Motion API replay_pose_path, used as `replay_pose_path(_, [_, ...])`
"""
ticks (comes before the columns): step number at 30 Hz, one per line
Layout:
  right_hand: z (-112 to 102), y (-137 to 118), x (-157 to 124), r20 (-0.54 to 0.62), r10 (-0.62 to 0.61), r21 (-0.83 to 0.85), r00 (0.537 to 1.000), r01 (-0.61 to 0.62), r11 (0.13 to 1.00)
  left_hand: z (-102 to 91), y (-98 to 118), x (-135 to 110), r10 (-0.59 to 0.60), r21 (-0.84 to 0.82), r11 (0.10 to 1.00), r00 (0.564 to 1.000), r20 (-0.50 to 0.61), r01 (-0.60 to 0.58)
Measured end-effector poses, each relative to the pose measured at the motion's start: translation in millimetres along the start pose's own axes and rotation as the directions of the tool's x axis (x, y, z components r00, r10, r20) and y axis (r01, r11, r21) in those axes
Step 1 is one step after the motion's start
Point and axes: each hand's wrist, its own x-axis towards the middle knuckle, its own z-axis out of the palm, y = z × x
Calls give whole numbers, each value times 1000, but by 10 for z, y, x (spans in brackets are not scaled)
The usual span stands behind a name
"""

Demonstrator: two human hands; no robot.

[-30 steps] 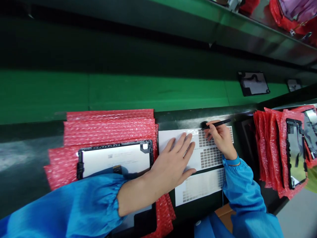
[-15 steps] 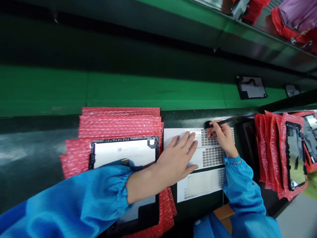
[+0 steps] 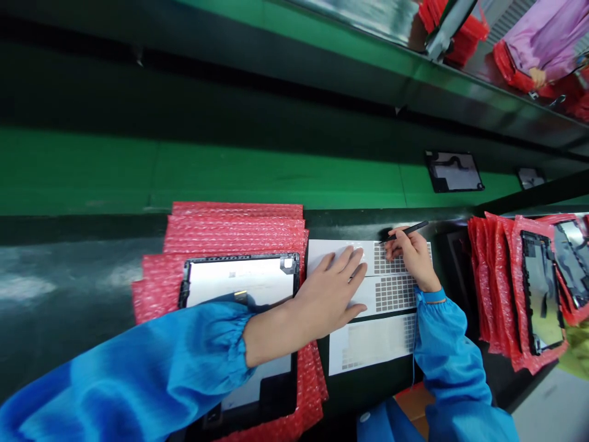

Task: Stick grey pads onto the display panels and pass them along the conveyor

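My left hand (image 3: 329,294) lies flat with fingers spread on white sticker sheets (image 3: 396,293) printed with grids of small grey squares. Just to its right, my right hand (image 3: 413,255) pinches black tweezers (image 3: 405,231) whose tip touches the top sheet's grid. Left of the sheets, a tablet panel (image 3: 242,288) with a black frame rests back-up on a stack of red bubble wrap (image 3: 230,233). My left forearm, in a blue sleeve, crosses over the panel and hides its lower part.
A green conveyor belt (image 3: 276,175) runs behind the bench, carrying two dark panels (image 3: 453,170). At right stand more red bubble-wrap bags (image 3: 494,282) with a panel (image 3: 543,294) on them. Another person in a purple coat (image 3: 547,43) is at the upper right.
The view has drifted, so everything sits a little further right in frame. Both hands stay on the sticker sheets, the tweezers still at the top grid.
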Motion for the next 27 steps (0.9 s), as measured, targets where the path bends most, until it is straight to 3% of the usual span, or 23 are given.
replay_pose_path(6, [1, -39, -28, -27, -24, 37, 999, 25, 999, -46, 25, -39, -2, -14, 1000, 999, -38, 2])
replay_pose_path(9, [124, -92, -152, -53, -46, 64, 998, 50, 997, -181, 161, -300, 24, 16, 1000, 996, -87, -23])
replay_pose_path(13, [515, -174, -451, -35, -58, 153, 998, 63, 986, -311, 307, -815, 39, -47, 998, 996, -82, -42])
replay_pose_path(16, [900, -215, -662, 52, -51, 228, 997, 37, 973, -263, 236, -1125, -4, -9, 1000, 991, -131, 2])
replay_pose_path(20, [1307, -188, -798, 141, -45, 287, 989, 2, 958, -103, 55, -1330, -94, 98, 989, 977, -193, 115])
replay_pose_path(23, [1431, -140, -857, 151, -40, 295, 988, -6, 956, -18, 14, -1395, -97, 154, 980, 976, -194, 128])
replay_pose_path(27, [1425, -112, -982, 170, -11, 256, 985, -34, 966, 34, 36, -1455, -64, 169, 980, 975, -215, 101])
